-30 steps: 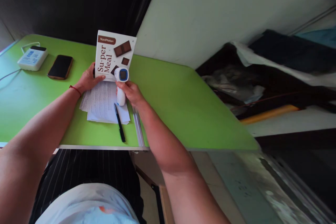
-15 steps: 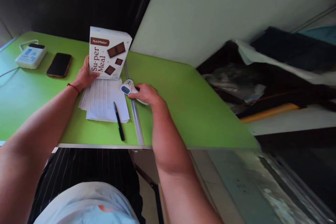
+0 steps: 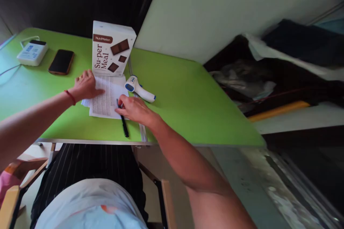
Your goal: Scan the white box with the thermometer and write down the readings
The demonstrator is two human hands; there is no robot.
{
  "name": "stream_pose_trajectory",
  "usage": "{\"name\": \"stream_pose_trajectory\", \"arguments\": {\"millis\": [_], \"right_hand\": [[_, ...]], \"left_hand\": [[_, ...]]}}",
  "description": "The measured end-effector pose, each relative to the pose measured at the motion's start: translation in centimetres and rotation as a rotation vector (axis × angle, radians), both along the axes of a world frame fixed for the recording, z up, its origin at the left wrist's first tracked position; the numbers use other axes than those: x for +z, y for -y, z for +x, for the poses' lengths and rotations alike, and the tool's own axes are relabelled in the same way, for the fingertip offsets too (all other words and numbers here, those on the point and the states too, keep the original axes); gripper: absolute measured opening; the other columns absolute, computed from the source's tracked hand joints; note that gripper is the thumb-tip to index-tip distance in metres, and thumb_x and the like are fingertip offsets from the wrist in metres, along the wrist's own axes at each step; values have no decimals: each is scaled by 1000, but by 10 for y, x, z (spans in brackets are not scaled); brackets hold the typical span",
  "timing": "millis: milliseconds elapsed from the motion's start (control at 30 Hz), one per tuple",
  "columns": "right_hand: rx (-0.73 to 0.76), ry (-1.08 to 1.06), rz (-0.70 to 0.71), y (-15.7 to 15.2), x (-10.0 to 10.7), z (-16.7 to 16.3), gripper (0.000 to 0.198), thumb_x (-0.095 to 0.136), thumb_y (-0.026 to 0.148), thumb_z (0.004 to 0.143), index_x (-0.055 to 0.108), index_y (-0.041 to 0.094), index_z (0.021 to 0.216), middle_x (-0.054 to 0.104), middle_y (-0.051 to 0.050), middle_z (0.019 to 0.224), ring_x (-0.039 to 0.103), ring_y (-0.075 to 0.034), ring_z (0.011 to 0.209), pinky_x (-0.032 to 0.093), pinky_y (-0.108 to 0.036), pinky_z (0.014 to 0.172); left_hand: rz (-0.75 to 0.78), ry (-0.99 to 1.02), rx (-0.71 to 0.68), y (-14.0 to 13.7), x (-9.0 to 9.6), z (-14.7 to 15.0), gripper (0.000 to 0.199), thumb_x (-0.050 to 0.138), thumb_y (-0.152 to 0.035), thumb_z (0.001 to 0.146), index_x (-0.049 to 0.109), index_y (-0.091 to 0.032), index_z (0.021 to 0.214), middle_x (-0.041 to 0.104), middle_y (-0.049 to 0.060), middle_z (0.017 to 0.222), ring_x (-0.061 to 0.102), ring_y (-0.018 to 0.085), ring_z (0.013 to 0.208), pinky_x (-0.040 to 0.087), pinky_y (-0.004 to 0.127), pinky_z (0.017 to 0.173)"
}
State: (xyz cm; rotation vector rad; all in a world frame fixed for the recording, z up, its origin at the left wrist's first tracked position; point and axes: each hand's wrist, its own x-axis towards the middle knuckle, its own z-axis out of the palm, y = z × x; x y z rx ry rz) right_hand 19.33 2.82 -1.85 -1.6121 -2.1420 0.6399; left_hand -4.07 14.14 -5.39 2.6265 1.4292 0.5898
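Observation:
My left hand [image 3: 86,85] rests at the left edge of a stack of printed papers [image 3: 103,102], thumb spread out over the sheets and nothing held. Just behind it a white box [image 3: 113,50] labelled Su-per Meal stands upright, apart from any grip. My right hand [image 3: 134,108] has its thumb and fingers closed around the upper part of a black pen [image 3: 124,126], which still lies over the lower right of the papers. Beyond the right hand lies a white and blue infrared thermometer [image 3: 141,90], its small screen facing me.
A black phone [image 3: 61,62] and a white device with a cable [image 3: 32,53] lie on the left of the green folding table [image 3: 182,103]. A metal seam runs down the table. Shelves with bags and cloth [image 3: 242,78] stand to the right.
My right hand has let go of the thermometer, leaving it on the table, and moved down to the pen. My left hand has released the box and shifted down onto the papers.

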Motion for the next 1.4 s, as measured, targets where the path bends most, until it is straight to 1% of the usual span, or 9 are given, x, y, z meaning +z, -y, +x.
{"name": "stream_pose_trajectory", "arguments": {"millis": [100,167,267,367,467,567,667,867,1400], "right_hand": [[-28,-159,71,11,-6,3,15,67,16,81,66,26,92,57,4,62,51,-15,59,42,-31,65],[-61,-390,110,13,-7,8,11,58,24,87,65,25,95,60,2,70,54,-15,63,46,-32,67],[-75,-751,119,15,-7,8,22,63,41,86,62,27,103,62,0,84,61,-16,77,53,-32,74],[-115,-903,133,17,-10,-2,43,77,55,74,59,29,103,58,2,82,59,-15,76,53,-31,73],[-183,-924,118,20,-17,-14,40,63,65,84,60,26,90,49,4,68,50,-12,62,47,-30,62],[-183,-912,65,21,-26,-21,35,54,57,90,66,24,88,51,4,64,49,-12,58,43,-29,59],[-247,-896,45,17,-35,-22,20,62,44,80,66,24,85,53,5,62,47,-12,56,42,-29,57],[-357,-787,115,14,-41,-22,12,63,37,70,59,26,73,57,4,63,51,-14,62,48,-31,65],[-254,-581,166,20,-44,-22,11,63,33,77,62,26,68,65,1,67,56,-18,67,49,-32,69]], "left_hand": [[-9,-143,-114,69,11,2,74,69,-46,90,43,-14,152,38,25,161,40,45,148,33,65,120],[24,-192,-295,104,17,6,38,57,-31,99,60,-18,135,51,17,154,50,35,141,41,55,119],[47,-210,-461,128,20,10,27,46,-18,104,68,-16,120,67,14,133,63,27,124,53,43,106],[94,-225,-466,129,18,11,29,44,-13,104,68,-12,121,68,16,131,64,28,116,58,41,96],[109,-254,-455,127,18,11,30,44,-11,103,70,-14,118,69,15,130,65,27,107,60,39,85],[113,-277,-436,127,20,12,29,45,-13,104,71,-16,116,71,12,127,65,26,100,59,36,75],[116,-292,-425,128,22,13,25,47,-16,104,71,-17,114,72,10,124,65,26,100,56,33,71],[154,-240,-446,127,18,13,25,49,-15,103,71,-19,114,74,8,122,65,25,102,55,32,74],[158,-29,-595,109,9,2,32,46,-18,105,77,-17,106,78,10,118,69,25,106,58,39,95]]}}
